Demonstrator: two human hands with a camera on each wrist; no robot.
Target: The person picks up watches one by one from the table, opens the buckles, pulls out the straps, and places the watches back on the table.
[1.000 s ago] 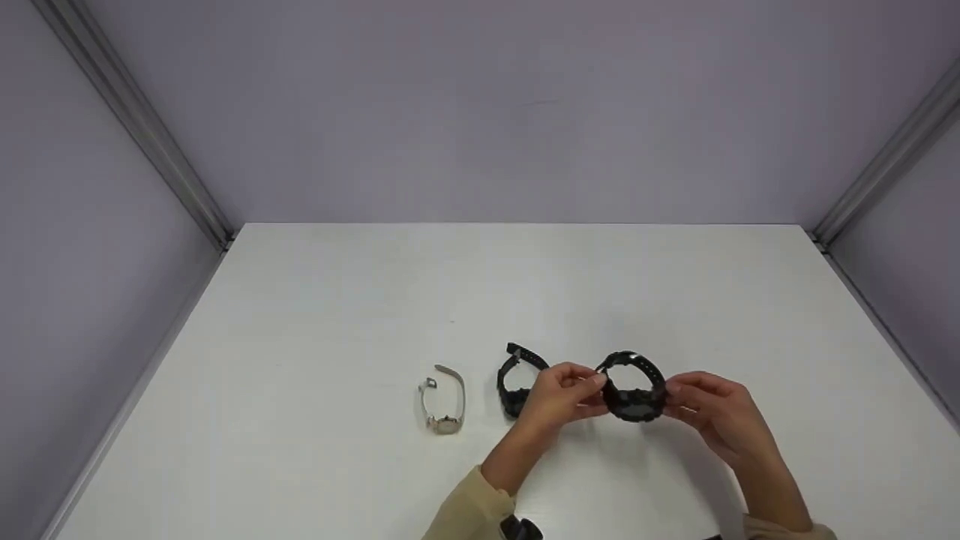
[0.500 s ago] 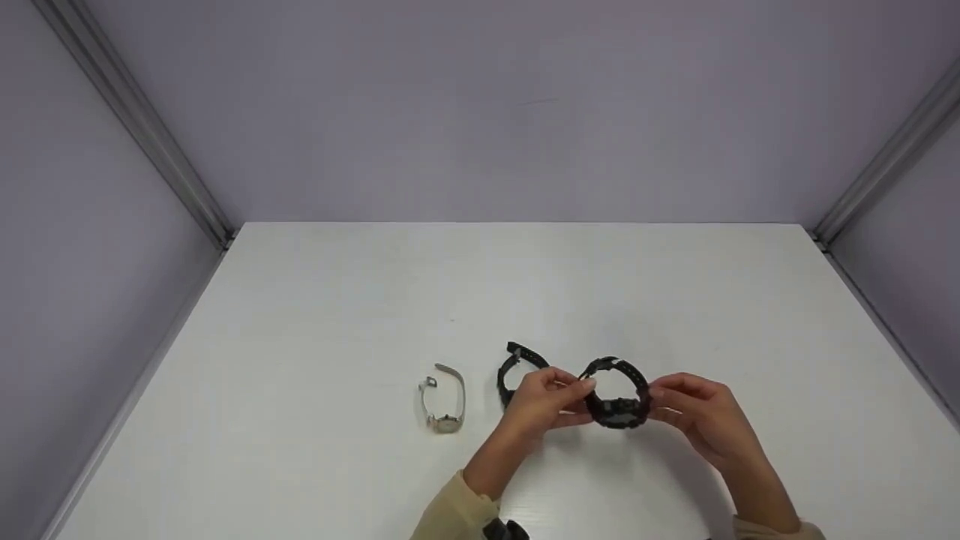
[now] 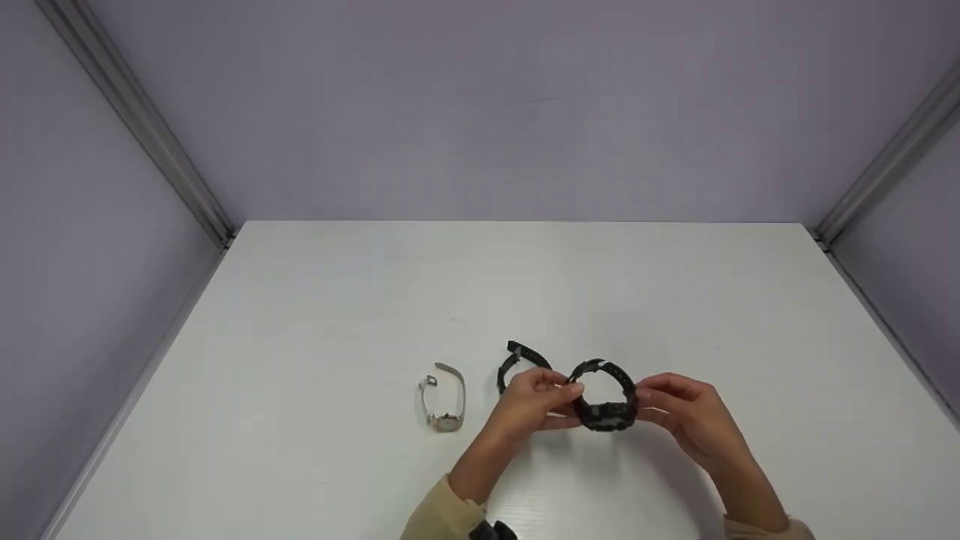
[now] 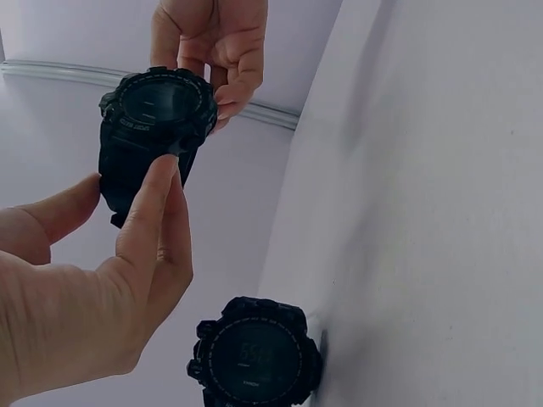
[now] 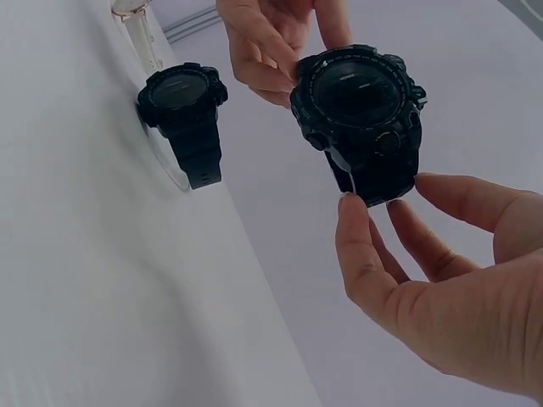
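Note:
I hold a chunky black digital watch point(image 3: 604, 409) above the white table point(image 3: 337, 300), between both hands. My left hand point(image 3: 564, 401) pinches its left side with thumb and forefinger point(image 4: 157, 203). My right hand point(image 3: 643, 403) pinches the right side, with the thumb point(image 5: 361, 246) at the case edge and the fingers behind the strap. The watch face point(image 5: 356, 89) shows in the right wrist view, the same watch point(image 4: 157, 114) in the left wrist view. A second black watch point(image 3: 512, 367) stands on the table just behind my left hand, partly hidden by it.
A small beige watch with a thin open strap point(image 3: 442, 397) lies left of the second black watch point(image 4: 254, 356). Grey-lilac walls with metal corner rails point(image 3: 142, 127) enclose the table on three sides.
Both hands have carried the black watch to the left and a little nearer to me. The two watches on the table have not moved.

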